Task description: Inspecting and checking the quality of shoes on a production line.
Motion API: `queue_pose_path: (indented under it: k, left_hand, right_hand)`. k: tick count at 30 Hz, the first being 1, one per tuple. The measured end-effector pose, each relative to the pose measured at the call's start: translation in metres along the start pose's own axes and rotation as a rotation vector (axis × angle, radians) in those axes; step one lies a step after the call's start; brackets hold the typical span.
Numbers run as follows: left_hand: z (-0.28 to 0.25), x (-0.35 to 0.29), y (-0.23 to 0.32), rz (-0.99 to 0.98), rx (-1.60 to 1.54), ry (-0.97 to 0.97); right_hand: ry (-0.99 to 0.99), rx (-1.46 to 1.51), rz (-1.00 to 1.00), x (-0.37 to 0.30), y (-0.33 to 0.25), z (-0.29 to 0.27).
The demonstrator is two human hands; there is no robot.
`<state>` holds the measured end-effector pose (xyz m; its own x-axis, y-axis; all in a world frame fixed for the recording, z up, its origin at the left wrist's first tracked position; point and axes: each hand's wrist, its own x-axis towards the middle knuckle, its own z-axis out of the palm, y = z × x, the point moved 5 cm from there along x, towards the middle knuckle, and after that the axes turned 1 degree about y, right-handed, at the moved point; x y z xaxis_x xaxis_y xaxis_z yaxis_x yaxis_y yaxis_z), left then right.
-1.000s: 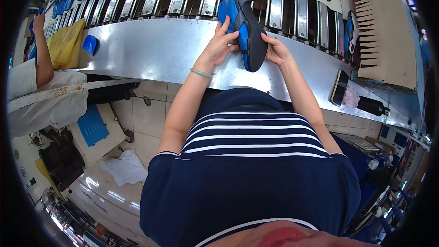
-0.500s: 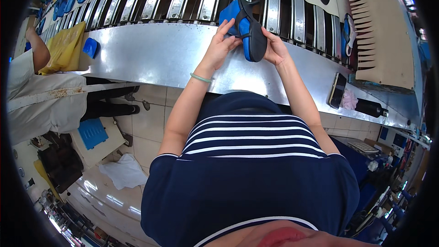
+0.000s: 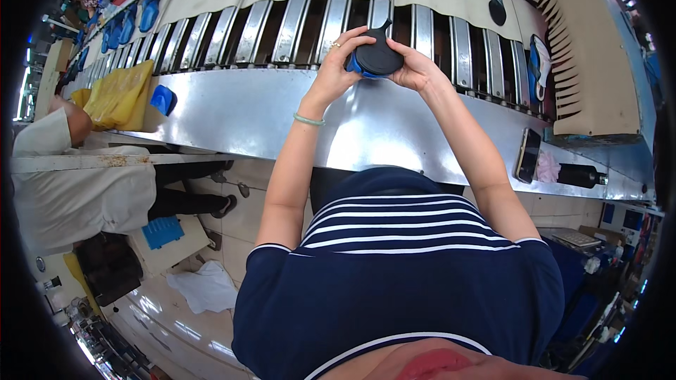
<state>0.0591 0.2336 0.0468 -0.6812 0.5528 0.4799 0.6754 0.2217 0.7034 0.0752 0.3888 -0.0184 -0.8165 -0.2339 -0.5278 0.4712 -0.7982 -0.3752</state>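
Note:
A black sandal [image 3: 381,56] with a blue shoe last in it is held between my two hands over the conveyor's near edge. Its dark, rounded sole end faces up towards me, and blue shows along the lower edge. My left hand [image 3: 341,67] is closed round the left side, fingers over the top; a ring and a pale green bangle are on this arm. From the right, my right hand [image 3: 415,69] grips the opposite side with thumb and fingers. The underside of the sandal is hidden.
Metal conveyor slats [image 3: 290,32] run behind a shiny steel ledge [image 3: 246,109]. A fringed curtain [image 3: 598,49] hangs at right, near a phone [image 3: 528,155] and black bottle [image 3: 581,175]. Left are a yellow bag [image 3: 120,95], a blue piece [image 3: 163,100] and a co-worker's white-sleeved arm [image 3: 53,130].
The sandal has been tipped so its sole end faces up and the straps no longer show. Both hands have shifted their grip round it. The whole view has swung slightly.

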Motion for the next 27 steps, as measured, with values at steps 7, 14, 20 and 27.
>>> queue_pose_path:
  k: [7, 14, 20, 27]
  left_hand:
    - [-0.028, 0.014, -0.069, -0.207, -0.381, 0.21]
    - [-0.038, 0.016, -0.105, -0.442, -0.706, 0.419]
    - [-0.051, 0.019, -0.103, -0.432, -0.792, 0.49]
    - [-0.09, 0.018, -0.083, -0.282, -0.951, 0.491]
  right_hand:
    - [-0.182, 0.045, 0.162, 0.037, -0.011, 0.038]
    - [-0.202, -0.525, -0.13, 0.044, -0.027, 0.057]
    - [-0.121, -0.88, -0.438, 0.053, -0.026, 0.047]
    - [-0.013, -1.472, -1.2, 0.019, -0.041, 0.087]
